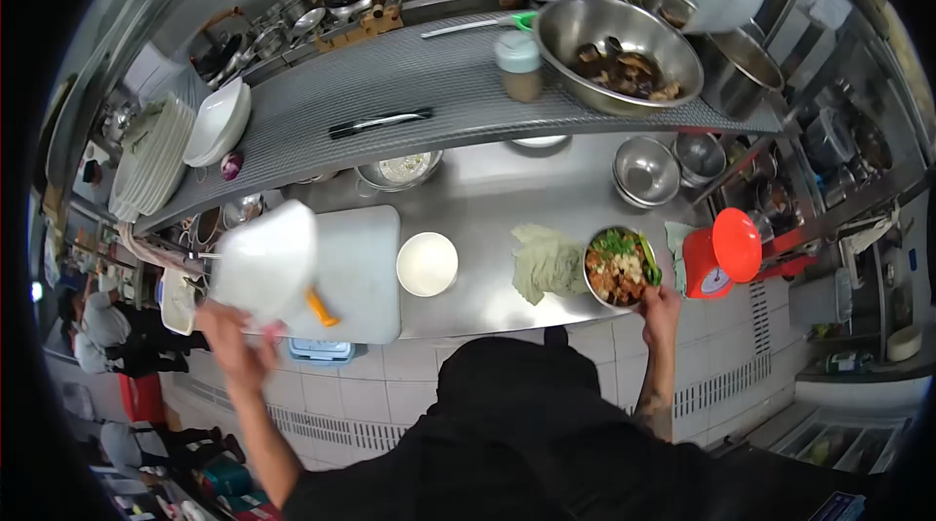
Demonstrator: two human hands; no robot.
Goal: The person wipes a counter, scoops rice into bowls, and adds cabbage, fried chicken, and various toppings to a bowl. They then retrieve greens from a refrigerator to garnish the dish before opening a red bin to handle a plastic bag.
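Note:
My left hand [237, 341] is at the lower edge of a white square dish [265, 263], gripping it. The dish is tilted above the left part of a white cutting board [366, 277] and smeared by motion. A small pink item [273, 329], too blurred to name, shows by the fingers. An orange handle [320, 308] lies on the board beside the dish. My right hand [660, 312] pinches the near right rim of a metal bowl [597, 300] with chopped brown food, pale bits and green herbs in it. A crumpled greenish cloth [548, 263] lies left of this bowl.
A white round bowl [427, 265] stands right of the board. A red scale [712, 263] is at the right. Overhead, a metal shelf [390, 82] bears a large steel bowl [546, 43], a lidded tub [519, 68], tongs [380, 122] and stacked plates [156, 160]. Other people are nearby.

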